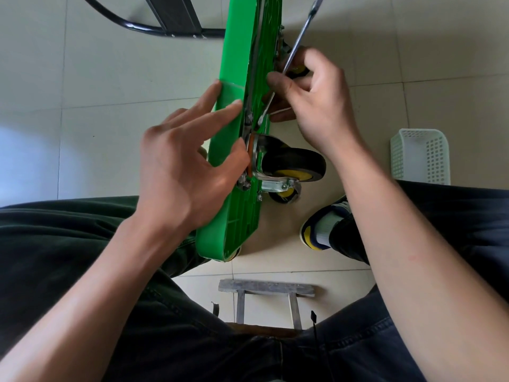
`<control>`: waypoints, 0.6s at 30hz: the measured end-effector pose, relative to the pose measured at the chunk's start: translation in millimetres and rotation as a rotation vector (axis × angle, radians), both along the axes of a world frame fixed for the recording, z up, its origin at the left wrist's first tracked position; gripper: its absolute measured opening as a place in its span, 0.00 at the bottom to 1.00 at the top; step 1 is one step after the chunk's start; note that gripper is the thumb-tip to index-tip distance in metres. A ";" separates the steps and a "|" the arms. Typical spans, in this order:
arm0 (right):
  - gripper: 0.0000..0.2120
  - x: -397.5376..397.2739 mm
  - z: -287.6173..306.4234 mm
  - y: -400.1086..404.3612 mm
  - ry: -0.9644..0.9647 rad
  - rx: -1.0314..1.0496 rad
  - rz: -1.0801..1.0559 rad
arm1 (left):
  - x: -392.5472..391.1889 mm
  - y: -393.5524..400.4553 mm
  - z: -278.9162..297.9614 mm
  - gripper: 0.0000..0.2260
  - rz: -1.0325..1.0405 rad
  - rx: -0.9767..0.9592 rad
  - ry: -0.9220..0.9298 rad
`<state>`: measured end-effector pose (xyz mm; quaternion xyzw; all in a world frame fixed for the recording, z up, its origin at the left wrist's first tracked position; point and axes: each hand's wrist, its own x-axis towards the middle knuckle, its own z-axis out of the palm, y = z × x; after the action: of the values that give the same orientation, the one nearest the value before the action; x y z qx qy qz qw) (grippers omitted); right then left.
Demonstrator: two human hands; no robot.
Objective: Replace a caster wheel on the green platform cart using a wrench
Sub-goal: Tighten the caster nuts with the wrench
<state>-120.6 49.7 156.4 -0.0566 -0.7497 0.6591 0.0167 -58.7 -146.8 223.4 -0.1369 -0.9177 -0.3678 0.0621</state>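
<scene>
The caster wheel (293,164) being worked on, black tyre with a yellow hub, sits in a metal bracket on the underside of the green platform cart (234,150), which stands on its long edge on the tiled floor (96,92) between the person's knees. A second wheel (285,193) shows just below it, partly hidden, and a third (298,69) peeks out behind the right hand, so three wheels can be counted; any fourth is out of sight. The one wrench (298,37), a long bright steel bar, runs from the top edge of the view down to the bolts beside the caster's mounting plate. The right hand (311,97) has its fingers curled round the wrench near its working end, while the left hand (179,161) lies with straight fingers pressed flat against the cart's smooth deck face, steadying it. This looks like the bolt-turning step at the mounting plate; whether loosening or tightening cannot be told. The next move likely calls for seating the wrench head squarely on a nut and swinging the bar while the left hand braces the deck. One white plastic basket (420,157) stands at the floor's right edge, and one small wooden stool (265,289) beneath the person.
</scene>
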 end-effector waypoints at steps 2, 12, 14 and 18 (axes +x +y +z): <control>0.18 0.4 -1.8 -2.3 -0.018 0.024 0.026 | -0.3 -0.1 0.1 0.18 -0.001 -0.001 0.002; 0.15 -3.0 -0.4 -7.1 -0.039 0.117 0.056 | -0.4 -0.3 0.2 0.18 -0.001 0.006 0.001; 0.15 -3.1 -0.8 -7.7 -0.016 0.163 0.051 | -0.3 -0.1 0.4 0.18 -0.002 0.006 0.002; 0.16 -5.5 -3.4 -13.0 0.038 0.282 0.062 | 0.0 0.1 0.5 0.18 0.000 0.010 0.002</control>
<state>-126.1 36.7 153.1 -0.0181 -0.8359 0.5482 0.0185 -58.7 -146.7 223.9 -0.1370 -0.9157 -0.3725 0.0638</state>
